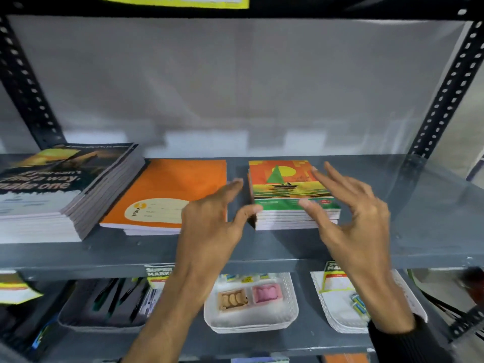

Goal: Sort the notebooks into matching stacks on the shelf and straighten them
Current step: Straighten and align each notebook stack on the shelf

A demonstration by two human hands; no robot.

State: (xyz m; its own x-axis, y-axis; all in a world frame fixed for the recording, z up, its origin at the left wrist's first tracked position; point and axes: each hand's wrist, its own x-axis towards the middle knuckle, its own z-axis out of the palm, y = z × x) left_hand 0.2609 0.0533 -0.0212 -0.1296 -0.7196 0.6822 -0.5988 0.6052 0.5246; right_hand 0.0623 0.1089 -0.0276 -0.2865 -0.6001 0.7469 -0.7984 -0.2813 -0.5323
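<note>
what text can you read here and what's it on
"If you can't find a way, make one": top black notebook, left stack.
"you": orange notebook, cream label; its other lines too blurred.
"SUPER MARK...", cut off: shelf tag.
Sailboat notebook, green band: too blurred.

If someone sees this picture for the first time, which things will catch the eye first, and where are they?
Two open hands frame a small stack of sailboat notebooks at the middle right of the grey shelf: the left hand at its left edge, the right hand over its right side. To the left lie bright orange notebooks, then a tall dark stack at the far left.
</note>
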